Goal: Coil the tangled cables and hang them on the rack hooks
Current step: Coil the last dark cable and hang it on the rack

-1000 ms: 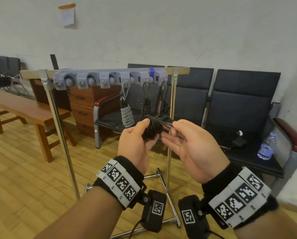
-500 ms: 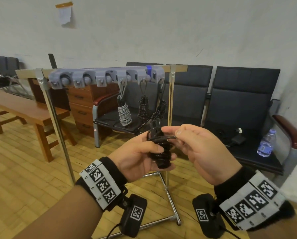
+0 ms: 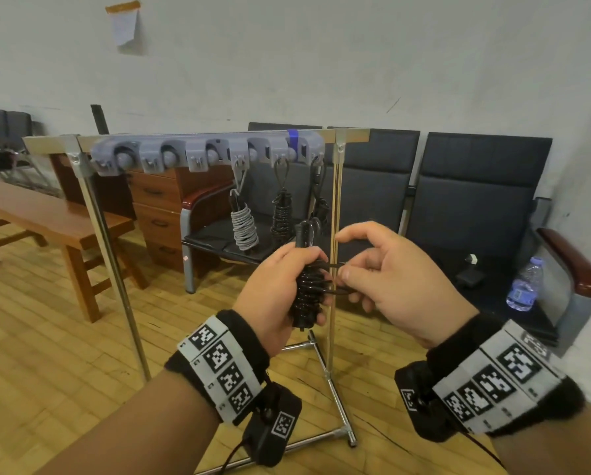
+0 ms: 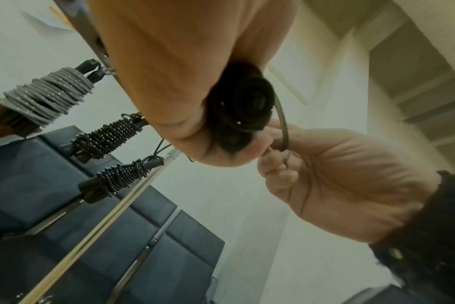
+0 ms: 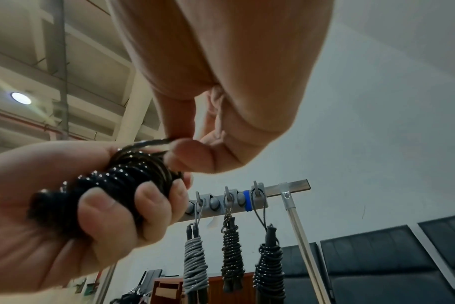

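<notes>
Wooden plank flooring point(image 3: 47, 354) fills the lower frame beneath my wrists. At centre, my left hand point(image 3: 273, 289) grips a tightly wound black cable bundle point(image 3: 308, 296), while my right hand point(image 3: 397, 282) pinches its loose end. Beyond, in mid-frame, the grey hook rail on a metal rack point(image 3: 205, 152) holds one grey coil point(image 3: 244, 224) and two black coils point(image 3: 282, 214).

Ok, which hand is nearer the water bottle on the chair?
Right. The right hand pinches the cable end between the left hand and the water bottle, which stands off to its right. The left hand grips the black coil, further away.
</notes>
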Available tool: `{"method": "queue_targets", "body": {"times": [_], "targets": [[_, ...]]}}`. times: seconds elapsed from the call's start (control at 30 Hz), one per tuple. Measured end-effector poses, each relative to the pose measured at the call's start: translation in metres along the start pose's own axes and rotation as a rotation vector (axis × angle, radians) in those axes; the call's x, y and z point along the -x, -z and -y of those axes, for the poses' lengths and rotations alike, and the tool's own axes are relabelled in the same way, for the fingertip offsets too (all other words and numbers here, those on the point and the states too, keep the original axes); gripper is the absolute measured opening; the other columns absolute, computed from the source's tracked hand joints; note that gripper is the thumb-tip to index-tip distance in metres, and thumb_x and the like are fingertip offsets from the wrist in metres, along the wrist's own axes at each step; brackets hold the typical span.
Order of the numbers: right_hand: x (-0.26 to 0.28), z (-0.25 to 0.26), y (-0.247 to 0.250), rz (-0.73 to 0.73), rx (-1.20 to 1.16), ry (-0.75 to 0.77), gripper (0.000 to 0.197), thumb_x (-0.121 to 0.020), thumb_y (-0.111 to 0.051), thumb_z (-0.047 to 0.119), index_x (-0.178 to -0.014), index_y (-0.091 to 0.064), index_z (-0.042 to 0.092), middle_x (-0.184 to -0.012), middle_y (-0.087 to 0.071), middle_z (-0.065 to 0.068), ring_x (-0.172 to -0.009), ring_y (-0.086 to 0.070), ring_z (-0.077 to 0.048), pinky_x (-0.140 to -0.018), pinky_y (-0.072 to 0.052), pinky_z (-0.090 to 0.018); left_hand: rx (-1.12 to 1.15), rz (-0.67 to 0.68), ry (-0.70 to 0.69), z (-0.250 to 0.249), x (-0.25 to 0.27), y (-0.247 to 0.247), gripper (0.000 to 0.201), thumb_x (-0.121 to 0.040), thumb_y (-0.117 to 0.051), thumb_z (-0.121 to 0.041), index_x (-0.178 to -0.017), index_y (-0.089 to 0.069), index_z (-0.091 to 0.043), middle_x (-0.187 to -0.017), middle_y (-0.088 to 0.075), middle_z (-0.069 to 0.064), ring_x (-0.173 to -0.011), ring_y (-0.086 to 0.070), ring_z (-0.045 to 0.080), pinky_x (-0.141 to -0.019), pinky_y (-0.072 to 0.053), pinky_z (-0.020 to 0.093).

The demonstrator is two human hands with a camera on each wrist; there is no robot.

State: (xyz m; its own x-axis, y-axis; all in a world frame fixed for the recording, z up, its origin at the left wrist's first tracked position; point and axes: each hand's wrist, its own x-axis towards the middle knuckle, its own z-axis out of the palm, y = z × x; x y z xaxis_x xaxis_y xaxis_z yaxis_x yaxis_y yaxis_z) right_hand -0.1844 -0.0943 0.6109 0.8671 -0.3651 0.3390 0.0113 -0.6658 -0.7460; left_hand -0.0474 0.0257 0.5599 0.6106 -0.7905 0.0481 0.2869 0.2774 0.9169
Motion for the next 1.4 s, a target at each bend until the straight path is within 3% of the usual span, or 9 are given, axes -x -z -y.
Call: {"method": "queue_targets", "body": {"times": [0.2, 0.4, 0.53, 0.63, 0.83, 1.0, 1.17, 1.33, 1.4], "targets": [[-0.001, -0.002, -0.002, 0.025, 0.251, -0.013, 0.013, -0.097, -0.067, 0.021, -0.093, -0.068, 0.033, -0.070, -0.069, 0.009, -0.060, -0.065, -0.002, -0.056, -0.049, -0.014, -0.072, -0.103, -0.053, 0.000, -0.002, 0.008, 0.018, -0.088, -0.066, -0.029, -0.100, -0.076, -0.022, -0.089, -0.070, 0.010, -0.070, -0.068, 0.027, -0.055, -0.053, 0.039], [0.000, 0.001, -0.007, -0.091, 0.529, 0.171, 0.009, -0.102, -0.056, 0.024, -0.102, -0.064, 0.029, -0.086, -0.058, 0.013, -0.080, -0.055, -0.002, -0.071, -0.045, -0.019, -0.034, -0.041, -0.013, 0.004, 0.004, 0.009, 0.021, -0.087, -0.061, -0.025, -0.104, -0.073, -0.020, -0.090, -0.069, 0.011, -0.069, -0.064, 0.026, -0.054, -0.049, 0.038], [0.001, -0.002, -0.007, -0.214, 0.320, 0.237, 0.016, -0.099, -0.057, 0.026, -0.104, -0.072, 0.029, -0.088, -0.061, 0.012, -0.072, -0.065, -0.006, -0.068, -0.056, -0.026, -0.051, -0.034, 0.010, 0.000, 0.007, 0.006, 0.035, -0.090, -0.062, -0.035, -0.117, -0.060, -0.013, -0.087, -0.067, 0.010, -0.065, -0.062, 0.024, -0.052, -0.045, 0.033], [-0.003, -0.003, -0.014, -0.252, 0.073, 0.181, 0.018, -0.098, -0.064, 0.014, -0.103, -0.075, 0.027, -0.092, -0.064, 0.009, -0.069, -0.071, -0.007, -0.065, -0.061, -0.024, -0.049, -0.054, 0.029, -0.001, 0.009, 0.003, 0.029, -0.106, -0.051, -0.037, -0.115, -0.061, -0.011, -0.084, -0.064, 0.009, -0.063, -0.059, 0.022, -0.053, -0.040, 0.030], [-0.009, 0.001, -0.018, -0.239, -0.257, 0.115, 0.022, -0.092, -0.069, -0.003, -0.098, -0.070, 0.018, -0.080, -0.073, -0.004, -0.067, -0.075, -0.015, -0.062, -0.060, -0.020, -0.138, -0.127, 0.072, -0.006, 0.002, -0.003, 0.017, -0.109, -0.042, -0.026, -0.099, -0.056, -0.020, -0.077, -0.059, 0.010, -0.057, -0.053, 0.024, -0.050, -0.037, 0.026], [-0.010, 0.004, -0.020, -0.218, -0.323, 0.142, 0.016, -0.091, -0.072, -0.001, -0.096, -0.073, 0.014, -0.078, -0.074, -0.008, -0.068, -0.074, -0.019, -0.067, -0.063, -0.031, -0.237, -0.085, 0.130, 0.000, -0.005, -0.002, 0.022, -0.105, -0.045, -0.030, -0.087, -0.056, -0.022, -0.068, -0.060, 0.009, -0.049, -0.055, 0.024, -0.048, -0.040, 0.027], [-0.013, 0.000, -0.026, -0.319, -0.241, 0.117, 0.014, -0.087, -0.078, 0.011, -0.094, -0.076, 0.023, -0.099, -0.069, -0.003, -0.090, -0.070, -0.020, -0.082, -0.061, -0.045, -0.299, -0.113, -0.009, 0.007, -0.012, -0.005, 0.021, -0.094, -0.051, -0.035, -0.084, -0.066, -0.043, -0.070, -0.068, 0.004, -0.058, -0.064, 0.024, -0.046, -0.045, 0.033], [-0.016, -0.001, -0.028, -0.244, -0.563, 0.005, 0.034, -0.090, -0.076, 0.011, -0.118, -0.058, 0.019, -0.102, -0.067, -0.015, -0.064, -0.066, -0.019, -0.053, -0.053, -0.026, -0.255, -0.102, -0.019, 0.004, -0.011, -0.005, 0.018, -0.093, -0.054, -0.040, -0.085, -0.069, -0.040, -0.070, -0.069, 0.002, -0.054, -0.064, 0.021, -0.044, -0.045, 0.033], [-0.017, -0.002, -0.029, -0.191, -0.611, -0.028, 0.029, -0.092, -0.075, 0.014, -0.117, -0.061, 0.015, -0.098, -0.070, -0.017, -0.059, -0.059, -0.015, -0.049, -0.049, -0.025, -0.265, -0.105, -0.024, 0.003, -0.010, -0.006, 0.020, -0.096, -0.054, -0.040, -0.082, -0.069, -0.040, -0.069, -0.070, 0.002, -0.054, -0.064, 0.020, -0.043, -0.045, 0.032]]}}
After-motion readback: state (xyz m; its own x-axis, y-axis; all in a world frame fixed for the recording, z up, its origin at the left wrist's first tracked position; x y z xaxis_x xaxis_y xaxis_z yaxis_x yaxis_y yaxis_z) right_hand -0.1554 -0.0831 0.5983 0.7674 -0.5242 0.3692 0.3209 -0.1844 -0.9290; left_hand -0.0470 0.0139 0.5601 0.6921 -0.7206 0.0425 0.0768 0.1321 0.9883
